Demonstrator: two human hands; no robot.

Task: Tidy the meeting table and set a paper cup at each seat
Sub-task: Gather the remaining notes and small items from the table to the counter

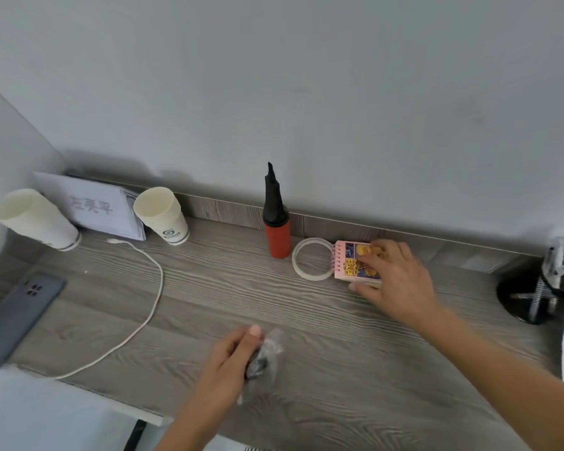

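Status, all positions ref the red pump. It stands upright at the back edge of the table, by the wall.

Right hand: right of pump, past the tape ring. Grip is on the small pink spiral notebook, fingers laid over the cover, thumb at its near edge. Notebook lies flat on table. Its spiral side is touching or just beside the tape ring, can't tell which. Tape ring lies flat, just right of pump.

Left hand: well in front of pump, towards the table's front edge. Grip is closed round a crumpled clear plastic bag w/ sth dark inside. Blurred, can't ID contents.

Paper cups: 2 stacks, both left of pump, neither held.
- Near cup stack: upright, logo on side, by the back edge.
- Far cup stack: further left at the table corner, looks tilted.
- White name card stands between them, leaning back.

Misc:
- White cable: left of pump, loops from in front of the card down to the front edge.
- Grey phone: camera side up, far left of pump, front corner.
- Black pen pot: far right of pump, pens in it.
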